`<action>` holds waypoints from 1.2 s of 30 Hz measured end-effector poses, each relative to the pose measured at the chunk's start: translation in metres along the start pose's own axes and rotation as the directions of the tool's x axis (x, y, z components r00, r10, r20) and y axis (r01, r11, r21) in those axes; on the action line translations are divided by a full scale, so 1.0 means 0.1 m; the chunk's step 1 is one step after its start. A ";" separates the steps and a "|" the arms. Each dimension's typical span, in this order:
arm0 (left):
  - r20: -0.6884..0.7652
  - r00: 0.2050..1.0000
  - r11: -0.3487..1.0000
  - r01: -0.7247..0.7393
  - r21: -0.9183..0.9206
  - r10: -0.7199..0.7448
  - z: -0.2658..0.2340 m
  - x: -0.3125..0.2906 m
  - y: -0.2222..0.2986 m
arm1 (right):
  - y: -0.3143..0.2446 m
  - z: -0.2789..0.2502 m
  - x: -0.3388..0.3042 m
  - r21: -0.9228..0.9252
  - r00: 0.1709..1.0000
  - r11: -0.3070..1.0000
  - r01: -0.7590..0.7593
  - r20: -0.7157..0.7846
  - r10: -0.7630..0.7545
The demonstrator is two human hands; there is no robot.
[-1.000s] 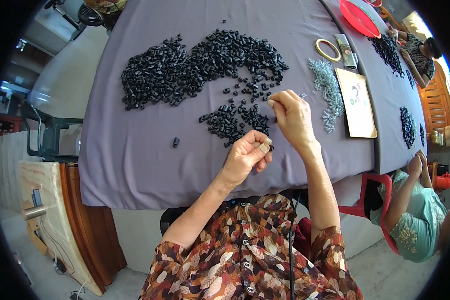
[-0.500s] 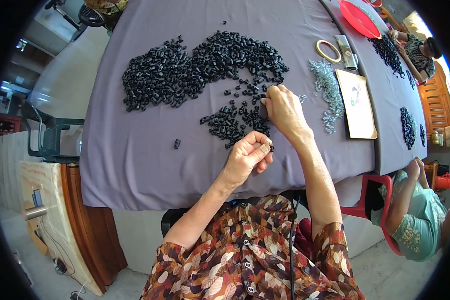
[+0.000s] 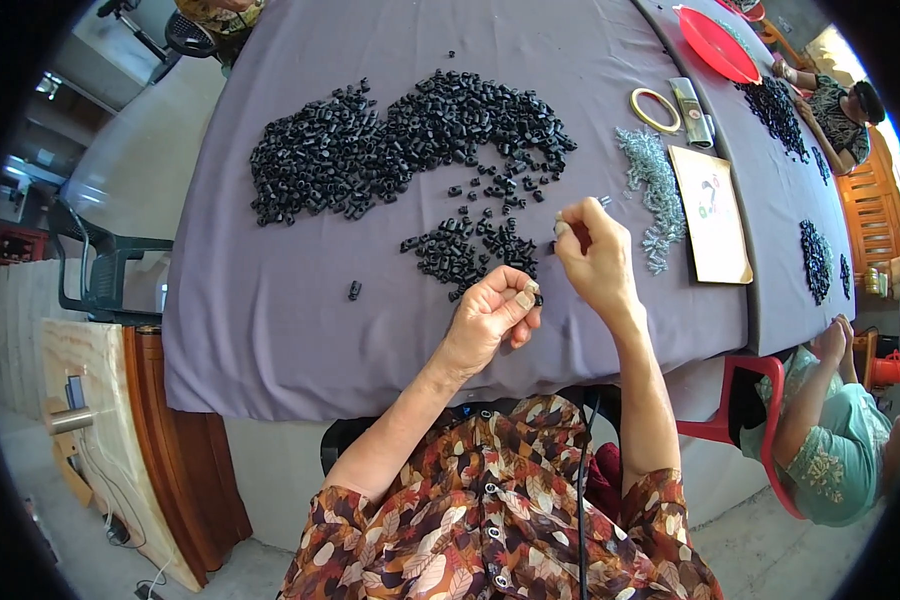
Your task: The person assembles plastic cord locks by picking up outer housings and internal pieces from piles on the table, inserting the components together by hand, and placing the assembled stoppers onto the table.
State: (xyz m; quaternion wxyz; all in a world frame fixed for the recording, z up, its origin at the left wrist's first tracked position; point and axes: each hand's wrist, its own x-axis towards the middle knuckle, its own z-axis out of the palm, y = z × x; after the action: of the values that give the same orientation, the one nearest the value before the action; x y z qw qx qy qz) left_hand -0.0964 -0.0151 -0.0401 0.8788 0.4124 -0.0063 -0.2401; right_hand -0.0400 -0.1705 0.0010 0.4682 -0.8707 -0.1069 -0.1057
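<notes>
Two bare grips above one tabletop (image 3: 270,345), draped in purple-grey cloth. Left grip (image 3: 492,322): closed, pinched one small black piece (image 3: 538,299) between thumb and fingers, just beside the near right edge of a small cluster. Right grip (image 3: 600,262): hung farther ahead and to the right, thumb and forefinger curled toward each other; could not tell whether closed on anything. Loose black pieces: lay in a large two-lobed heap (image 3: 320,160) toward the far left, in the small cluster (image 3: 445,252) beyond the left grip, and thinly scattered between. Lone black piece (image 3: 355,290): lay apart, left of the small cluster. Clear pieces (image 3: 660,200): lay in a long pile, right of the right grip. Tan card (image 3: 712,225), coloured drawing on face: lay beside the clear pile. Yellow ring (image 3: 637,106) and silvery packet (image 3: 692,112): lay side by side beyond the card. Red basin (image 3: 712,45): stood at far right.
</notes>
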 end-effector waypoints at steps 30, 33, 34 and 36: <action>-0.070 0.993 0.983 -0.085 0.161 0.097 0.06 -0.03 -0.02 | 0.10 0.05 -0.70 0.757 0.902 0.493 -0.428 0.322 0.289; -0.062 0.993 0.975 -0.087 0.205 0.102 0.07 -0.03 -0.02 | 0.14 0.05 -0.71 0.766 0.905 0.483 -0.423 0.324 0.277; -0.057 0.993 0.972 -0.091 0.219 0.106 0.07 -0.02 -0.02 | 0.15 0.05 -0.70 0.777 0.910 0.478 -0.410 0.317 0.266; -0.053 0.992 0.968 -0.096 0.230 0.111 0.07 -0.03 -0.02 | 0.18 0.05 -0.70 0.790 0.912 0.459 -0.406 0.321 0.254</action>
State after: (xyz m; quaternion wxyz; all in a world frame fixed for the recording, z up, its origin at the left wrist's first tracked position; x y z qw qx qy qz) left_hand -0.1014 -0.0201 -0.0362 0.8369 0.5169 -0.0265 -0.1781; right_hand -0.1018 -0.1817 -0.0357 0.8306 -0.5434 -0.0100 0.1212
